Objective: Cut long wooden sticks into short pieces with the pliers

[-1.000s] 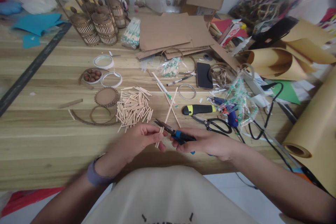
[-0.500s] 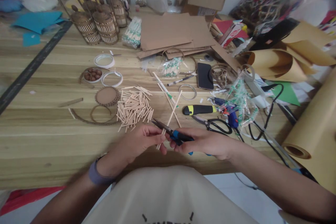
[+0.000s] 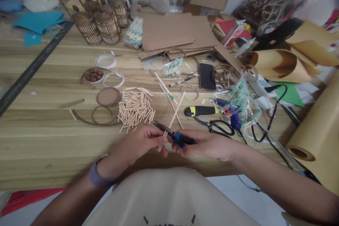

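Between thumb and fingers, my left hand (image 3: 152, 141) pinches thin wooden sticks (image 3: 176, 112), probably chopsticks, whose long end slants up and away to the right. My right hand (image 3: 202, 144) is wrapped around blue-and-black-handled pliers or cutters (image 3: 182, 138); their dark jaws lie across the sticks, right beside my left fingertips. Just beyond my left hand is a pile of short cut stick pieces (image 3: 136, 107). A paper-wrapped chopstick (image 3: 165, 87) and another bare stick lie on the table past the held ones. My fingers hide part of the sticks' lower ends.
Right of my hands lie black-handled scissors (image 3: 219, 127), a yellow-black cutter handle (image 3: 201, 111), a glue gun (image 3: 235, 118) and a phone (image 3: 207, 76). Cardboard sheets (image 3: 168, 31) and stick-built lanterns (image 3: 106, 28) stand behind. Left are a round cardboard disc (image 3: 108, 97) and tape rolls (image 3: 105, 61).
The cutters' handles have been squeezed closer together in my right hand. The sticks have shifted very slightly; my left hand stays in place.
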A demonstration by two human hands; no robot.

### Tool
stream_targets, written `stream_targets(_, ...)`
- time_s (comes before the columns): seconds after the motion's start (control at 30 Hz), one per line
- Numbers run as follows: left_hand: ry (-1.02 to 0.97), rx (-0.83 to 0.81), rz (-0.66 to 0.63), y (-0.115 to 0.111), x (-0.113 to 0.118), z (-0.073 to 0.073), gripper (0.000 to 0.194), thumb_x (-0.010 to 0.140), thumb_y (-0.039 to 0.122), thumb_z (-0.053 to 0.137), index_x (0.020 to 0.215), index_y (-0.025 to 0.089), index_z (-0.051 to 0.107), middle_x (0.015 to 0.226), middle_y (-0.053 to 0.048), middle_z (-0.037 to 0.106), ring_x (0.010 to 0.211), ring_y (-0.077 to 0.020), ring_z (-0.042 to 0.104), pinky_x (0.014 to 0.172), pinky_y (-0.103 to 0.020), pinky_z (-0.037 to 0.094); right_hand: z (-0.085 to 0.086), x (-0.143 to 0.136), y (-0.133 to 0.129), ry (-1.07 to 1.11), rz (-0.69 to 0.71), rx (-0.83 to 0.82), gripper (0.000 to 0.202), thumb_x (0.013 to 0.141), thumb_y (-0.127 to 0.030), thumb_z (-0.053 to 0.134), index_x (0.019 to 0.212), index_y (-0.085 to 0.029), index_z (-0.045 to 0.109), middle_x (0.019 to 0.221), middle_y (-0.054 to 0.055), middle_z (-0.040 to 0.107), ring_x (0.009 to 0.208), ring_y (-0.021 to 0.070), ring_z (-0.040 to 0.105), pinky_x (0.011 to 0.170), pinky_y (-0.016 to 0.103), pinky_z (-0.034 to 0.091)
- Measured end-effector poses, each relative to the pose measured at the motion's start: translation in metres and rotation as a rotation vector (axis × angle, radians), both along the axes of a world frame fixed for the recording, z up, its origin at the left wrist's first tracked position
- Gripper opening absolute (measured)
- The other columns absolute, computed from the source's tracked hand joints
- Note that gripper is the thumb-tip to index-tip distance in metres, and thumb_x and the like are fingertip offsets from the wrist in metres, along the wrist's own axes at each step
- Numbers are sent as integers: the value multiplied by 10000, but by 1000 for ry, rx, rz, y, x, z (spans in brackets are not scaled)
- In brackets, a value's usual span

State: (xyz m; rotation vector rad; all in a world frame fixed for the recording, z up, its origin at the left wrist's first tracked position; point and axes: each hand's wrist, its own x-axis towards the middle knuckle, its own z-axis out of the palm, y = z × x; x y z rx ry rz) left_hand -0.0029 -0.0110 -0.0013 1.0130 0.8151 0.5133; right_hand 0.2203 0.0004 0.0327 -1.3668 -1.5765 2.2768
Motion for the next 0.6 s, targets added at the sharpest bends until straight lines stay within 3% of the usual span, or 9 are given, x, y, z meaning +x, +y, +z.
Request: stream_targets(0.6,15,-1,-27,1,0,4,273,845,414,676,707,192,756,659,2,717,704,-169,656,865,-303,457,-2,2,1,42,32,-1,330,695,-277,668,1002,-188,587,939,14,547,917,198,496,822,346,362)
